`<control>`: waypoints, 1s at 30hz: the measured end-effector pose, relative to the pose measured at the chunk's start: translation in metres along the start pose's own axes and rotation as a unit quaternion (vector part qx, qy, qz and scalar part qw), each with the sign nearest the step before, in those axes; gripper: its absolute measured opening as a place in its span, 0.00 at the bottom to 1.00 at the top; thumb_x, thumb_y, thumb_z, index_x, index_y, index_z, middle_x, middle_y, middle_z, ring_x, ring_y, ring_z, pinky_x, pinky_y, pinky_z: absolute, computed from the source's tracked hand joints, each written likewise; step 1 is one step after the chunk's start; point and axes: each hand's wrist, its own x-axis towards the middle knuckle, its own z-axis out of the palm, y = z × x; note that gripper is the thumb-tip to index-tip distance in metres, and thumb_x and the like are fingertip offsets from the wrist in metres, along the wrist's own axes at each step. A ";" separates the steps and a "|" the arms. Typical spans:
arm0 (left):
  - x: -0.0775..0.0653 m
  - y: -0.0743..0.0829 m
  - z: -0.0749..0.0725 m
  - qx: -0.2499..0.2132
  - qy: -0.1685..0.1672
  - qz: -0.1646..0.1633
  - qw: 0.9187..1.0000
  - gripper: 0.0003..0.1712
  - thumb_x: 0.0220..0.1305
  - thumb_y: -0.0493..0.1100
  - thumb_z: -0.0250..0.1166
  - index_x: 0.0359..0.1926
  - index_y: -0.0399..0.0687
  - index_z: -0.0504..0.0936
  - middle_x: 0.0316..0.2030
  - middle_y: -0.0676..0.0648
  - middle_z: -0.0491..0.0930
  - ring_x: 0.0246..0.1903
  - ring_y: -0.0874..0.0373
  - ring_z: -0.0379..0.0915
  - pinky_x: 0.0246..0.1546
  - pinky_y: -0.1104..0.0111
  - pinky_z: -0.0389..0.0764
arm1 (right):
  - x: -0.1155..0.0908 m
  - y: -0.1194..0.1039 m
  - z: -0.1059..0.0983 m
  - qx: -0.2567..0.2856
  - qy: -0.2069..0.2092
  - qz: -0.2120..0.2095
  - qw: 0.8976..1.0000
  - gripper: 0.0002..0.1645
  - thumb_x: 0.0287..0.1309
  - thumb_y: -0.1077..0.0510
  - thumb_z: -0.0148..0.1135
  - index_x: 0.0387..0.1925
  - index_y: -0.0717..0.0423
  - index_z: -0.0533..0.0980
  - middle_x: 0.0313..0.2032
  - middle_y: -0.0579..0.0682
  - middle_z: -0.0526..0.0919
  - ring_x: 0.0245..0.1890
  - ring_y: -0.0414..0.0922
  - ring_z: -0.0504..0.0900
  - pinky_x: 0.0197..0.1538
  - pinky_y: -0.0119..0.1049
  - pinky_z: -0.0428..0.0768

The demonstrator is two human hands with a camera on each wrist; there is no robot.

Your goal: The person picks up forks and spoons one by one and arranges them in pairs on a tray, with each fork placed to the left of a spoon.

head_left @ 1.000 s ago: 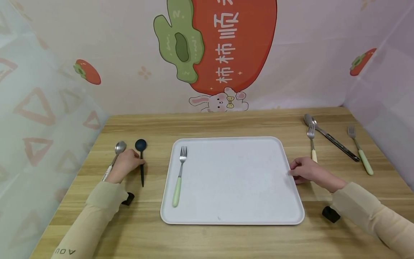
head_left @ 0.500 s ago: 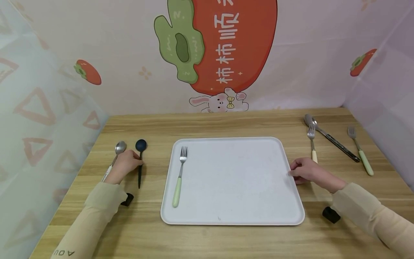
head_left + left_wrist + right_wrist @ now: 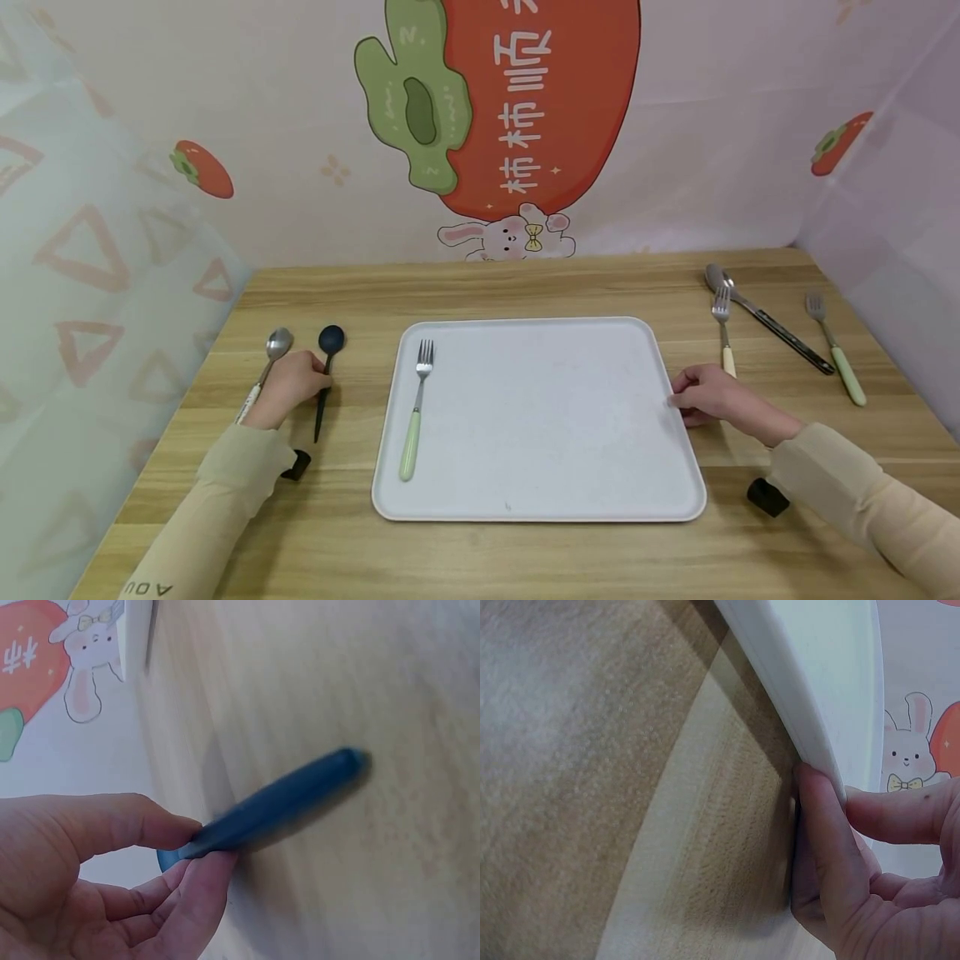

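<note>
My left hand point(image 3: 294, 382) pinches a dark spoon point(image 3: 331, 339) by its slim handle, between thumb and index finger. In the left wrist view the handle point(image 3: 285, 799) slants out past the fingertips, its end close over the wood. A silver spoon point(image 3: 278, 342) with a white patterned handle lies just left of that hand, partly hidden under it. My right hand point(image 3: 711, 395) pinches the right rim of a white tray point(image 3: 540, 417), thumb on top and fingers below, as the right wrist view shows. On the tray's left side lies a fork point(image 3: 412, 433) with a pale green handle.
At the back right, a cream-handled fork point(image 3: 722, 307) lies beside crossing cutlery with a long dark handle point(image 3: 795, 340). Farther right is another green-handled fork point(image 3: 847, 375). A printed cloth wall point(image 3: 300, 225) bounds the wooden table point(image 3: 480, 558) at the back.
The dark spoon has turned in my left hand: its handle end swings left toward me while its bowl shifts slightly right. My right hand and the tray stay put.
</note>
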 end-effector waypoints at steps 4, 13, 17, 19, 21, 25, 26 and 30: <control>-0.002 0.006 0.000 0.018 -0.008 0.005 1.000 0.14 0.56 0.39 0.59 0.37 0.29 0.76 0.30 0.38 0.78 0.20 0.57 0.75 0.24 0.66 0.77 | 0.000 0.001 0.001 -0.001 0.002 -0.004 1.000 0.11 0.52 0.65 0.58 0.34 0.70 0.69 0.28 0.54 0.73 0.24 0.40 0.75 0.29 0.33 0.81; -0.004 0.020 0.005 -0.003 -0.015 0.028 1.000 0.12 0.55 0.38 0.59 0.37 0.32 0.73 0.28 0.41 0.76 0.22 0.56 0.69 0.22 0.70 0.72 | 0.000 0.003 0.001 0.006 -0.001 -0.017 1.000 0.11 0.52 0.65 0.57 0.35 0.72 0.69 0.28 0.54 0.74 0.25 0.41 0.75 0.30 0.34 0.81; -0.008 0.028 0.006 0.001 -0.009 0.039 0.999 0.12 0.55 0.39 0.59 0.36 0.32 0.73 0.29 0.41 0.76 0.24 0.55 0.69 0.22 0.69 0.71 | 0.000 0.003 0.001 0.004 -0.001 -0.013 1.000 0.12 0.53 0.65 0.57 0.36 0.72 0.68 0.29 0.54 0.74 0.25 0.41 0.75 0.31 0.34 0.81; -0.010 0.033 0.006 0.004 -0.011 0.044 0.999 0.13 0.55 0.39 0.59 0.38 0.32 0.72 0.31 0.40 0.76 0.26 0.54 0.69 0.23 0.68 0.71 | 0.000 0.003 0.001 0.005 -0.001 -0.012 1.000 0.12 0.53 0.65 0.57 0.36 0.72 0.68 0.29 0.54 0.74 0.25 0.41 0.75 0.31 0.34 0.81; -0.012 0.038 0.006 0.010 -0.008 0.050 0.999 0.14 0.56 0.39 0.60 0.38 0.32 0.72 0.31 0.40 0.76 0.27 0.53 0.69 0.24 0.67 0.71 | 0.000 0.003 0.001 0.004 -0.001 -0.011 1.000 0.12 0.53 0.65 0.57 0.36 0.72 0.68 0.29 0.54 0.74 0.25 0.41 0.75 0.30 0.34 0.81; -0.017 0.047 0.007 0.021 -0.003 0.066 0.998 0.13 0.56 0.39 0.60 0.38 0.32 0.73 0.30 0.41 0.75 0.27 0.53 0.69 0.25 0.66 0.72 | 0.000 0.002 0.001 0.005 -0.001 -0.012 1.000 0.11 0.52 0.65 0.57 0.35 0.71 0.68 0.28 0.54 0.74 0.25 0.40 0.76 0.30 0.33 0.81; -0.017 0.049 0.008 0.022 -0.002 0.070 0.997 0.13 0.55 0.38 0.60 0.38 0.32 0.73 0.30 0.41 0.75 0.27 0.53 0.68 0.26 0.66 0.72 | 0.000 0.002 0.001 0.004 0.000 -0.012 1.000 0.11 0.51 0.65 0.57 0.34 0.71 0.68 0.28 0.54 0.74 0.25 0.40 0.76 0.30 0.33 0.81; -0.019 0.054 0.009 0.023 0.001 0.088 0.996 0.12 0.55 0.38 0.60 0.37 0.32 0.73 0.29 0.43 0.75 0.26 0.54 0.68 0.26 0.66 0.72 | 0.000 0.001 0.001 0.000 0.002 -0.007 1.000 0.11 0.52 0.65 0.58 0.34 0.71 0.69 0.28 0.54 0.74 0.24 0.40 0.75 0.29 0.33 0.81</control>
